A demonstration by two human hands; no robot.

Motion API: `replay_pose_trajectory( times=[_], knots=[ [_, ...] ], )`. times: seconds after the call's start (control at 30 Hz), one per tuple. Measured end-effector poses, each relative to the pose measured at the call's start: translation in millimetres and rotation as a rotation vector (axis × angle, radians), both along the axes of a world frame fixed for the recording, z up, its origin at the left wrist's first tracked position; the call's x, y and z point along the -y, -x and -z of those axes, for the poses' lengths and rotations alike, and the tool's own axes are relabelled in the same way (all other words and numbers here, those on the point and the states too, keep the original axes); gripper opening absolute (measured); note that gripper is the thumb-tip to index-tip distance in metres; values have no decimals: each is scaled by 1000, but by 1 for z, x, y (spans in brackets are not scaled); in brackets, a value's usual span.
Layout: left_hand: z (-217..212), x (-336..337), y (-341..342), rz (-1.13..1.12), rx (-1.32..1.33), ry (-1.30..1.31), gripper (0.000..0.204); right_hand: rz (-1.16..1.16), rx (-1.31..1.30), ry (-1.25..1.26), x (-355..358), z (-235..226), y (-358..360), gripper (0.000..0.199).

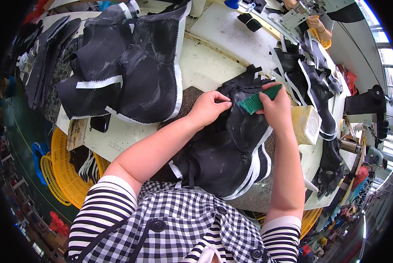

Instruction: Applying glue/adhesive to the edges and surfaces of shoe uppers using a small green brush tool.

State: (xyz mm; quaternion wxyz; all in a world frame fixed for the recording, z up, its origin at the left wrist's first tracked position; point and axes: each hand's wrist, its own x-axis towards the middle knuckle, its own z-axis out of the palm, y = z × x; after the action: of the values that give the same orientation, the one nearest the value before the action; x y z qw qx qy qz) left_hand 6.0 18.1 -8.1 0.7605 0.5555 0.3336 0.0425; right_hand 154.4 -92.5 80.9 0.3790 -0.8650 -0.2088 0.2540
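**Hands on black fabric**

On the white table [205, 65], the left hand [209, 107] pinches the stacked black fabric pieces with white trim [225, 149]. The right hand [277, 107], its grip clamped on a green mesh pad [254, 103], rests on them.

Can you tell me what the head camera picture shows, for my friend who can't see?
A person's left hand pinches black fabric pieces on a worktable, while the right hand holds a green pad against them.

Garment workshop, black fabric pieces [130, 65] piled on worktable [205, 65], yellow baskets [67, 175] beneath
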Motion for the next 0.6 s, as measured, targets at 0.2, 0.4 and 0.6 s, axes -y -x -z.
replay_pose_trajectory(
  times=[0.2,0.4,0.6],
  knots=[
    [10,4,-5,-53,17,-51,17,-209,358,-187,58,27,45,20],
    [11,5,-9,-55,22,-63,16,90,209,-586,50,31,56,23],
    [13,7,-8,-67,7,-64,16,118,273,-246,23,11,29,22]
  ],
)
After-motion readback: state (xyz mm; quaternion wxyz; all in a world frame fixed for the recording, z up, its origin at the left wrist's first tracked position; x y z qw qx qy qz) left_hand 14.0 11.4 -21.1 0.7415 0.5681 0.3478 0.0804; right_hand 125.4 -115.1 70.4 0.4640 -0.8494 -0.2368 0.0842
